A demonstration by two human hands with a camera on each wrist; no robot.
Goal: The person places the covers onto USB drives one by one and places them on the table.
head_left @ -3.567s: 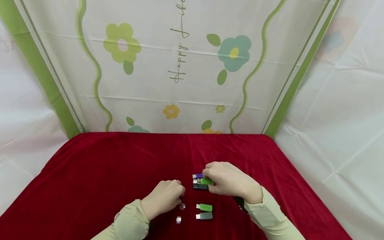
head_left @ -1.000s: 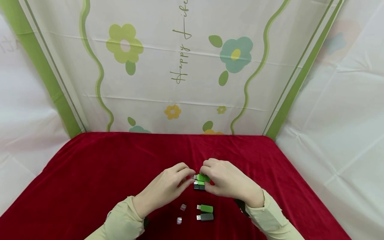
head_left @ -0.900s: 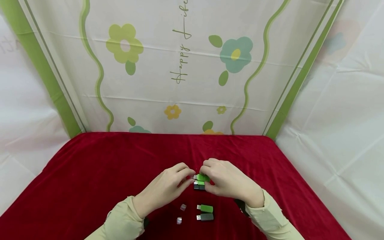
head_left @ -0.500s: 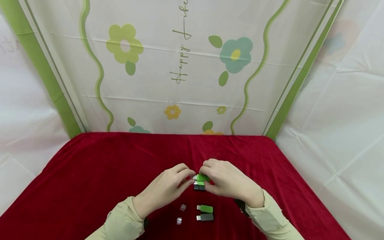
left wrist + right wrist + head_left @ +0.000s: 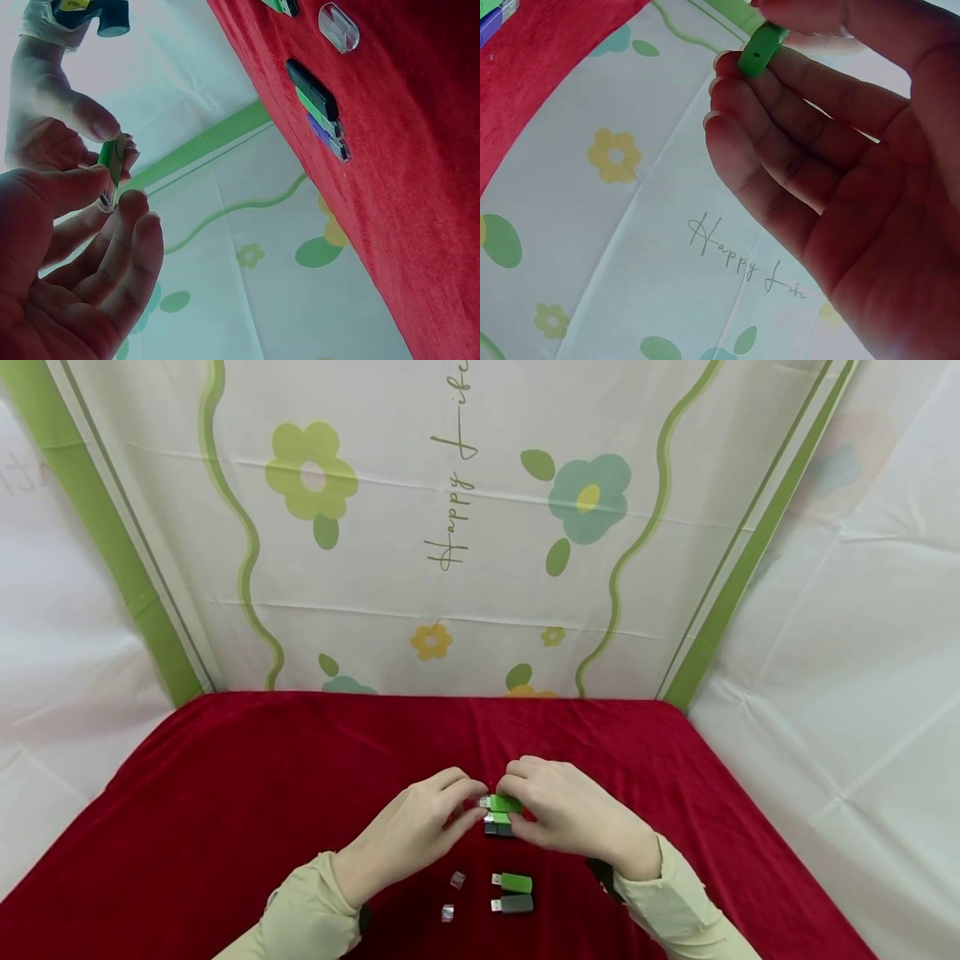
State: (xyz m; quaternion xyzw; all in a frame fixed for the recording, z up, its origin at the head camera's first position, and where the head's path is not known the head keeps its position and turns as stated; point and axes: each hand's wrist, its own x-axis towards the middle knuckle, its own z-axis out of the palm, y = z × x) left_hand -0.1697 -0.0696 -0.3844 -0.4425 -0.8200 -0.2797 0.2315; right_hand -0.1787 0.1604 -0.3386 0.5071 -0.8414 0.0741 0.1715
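Observation:
My right hand (image 5: 562, 802) pinches a green USB flash drive (image 5: 507, 804) between thumb and fingers, its metal plug pointing left. My left hand (image 5: 420, 818) pinches a small clear cap (image 5: 107, 201) at that plug, and the cap is around the plug's end. In the right wrist view the drive's rounded green end (image 5: 759, 54) shows between the fingers. Beneath the held drive, on the cloth, a black drive (image 5: 311, 88), a green drive (image 5: 316, 109) and a purple drive (image 5: 328, 138) lie side by side with clear caps on their plugs.
Nearer the person, an uncapped green drive (image 5: 516, 882) and an uncapped dark grey drive (image 5: 516, 904) lie on the red cloth (image 5: 262, 827). Left of them are two loose clear caps (image 5: 458, 879) (image 5: 447, 912). A flower-printed white curtain (image 5: 465, 585) stands behind the table.
Since the earliest frame, my left hand has risen from near the loose caps to the held drive's plug, bringing a cap. Over the last second both hands have barely moved.

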